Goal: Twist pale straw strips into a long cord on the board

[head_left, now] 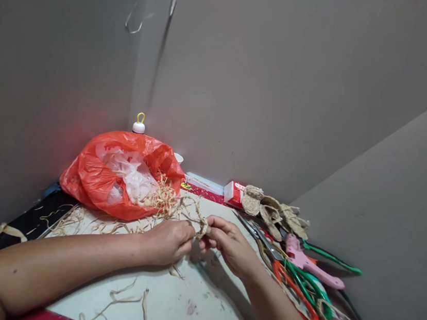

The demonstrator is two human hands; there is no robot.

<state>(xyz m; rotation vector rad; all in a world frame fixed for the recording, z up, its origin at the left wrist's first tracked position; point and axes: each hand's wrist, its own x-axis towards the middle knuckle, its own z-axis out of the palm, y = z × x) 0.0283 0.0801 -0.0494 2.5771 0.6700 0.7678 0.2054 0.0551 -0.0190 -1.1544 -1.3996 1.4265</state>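
My right hand (225,241) pinches a small twisted piece of straw-coloured fibre (203,227) between thumb and fingers, just above the white board (203,301). A thin loop of the same fibre sticks up from it. Right beside it, my left hand (171,240) is closed, palm down, its fingertips almost at the piece. What those left fingers grip is hidden. Behind the hands, a red plastic bag (91,180) lies open with white plastic and shredded fibre (165,194) spilling out. Loose fibre strips (127,299) lie nearer to me.
To the right are several scissors with orange handles (293,287) and green handles (309,288), a pink glue gun (307,262), woven fibre pieces (269,207) and a red-and-white box (234,194). Grey walls (266,86) close in the back and right. A white-capped bottle (138,127) stands behind the bag.
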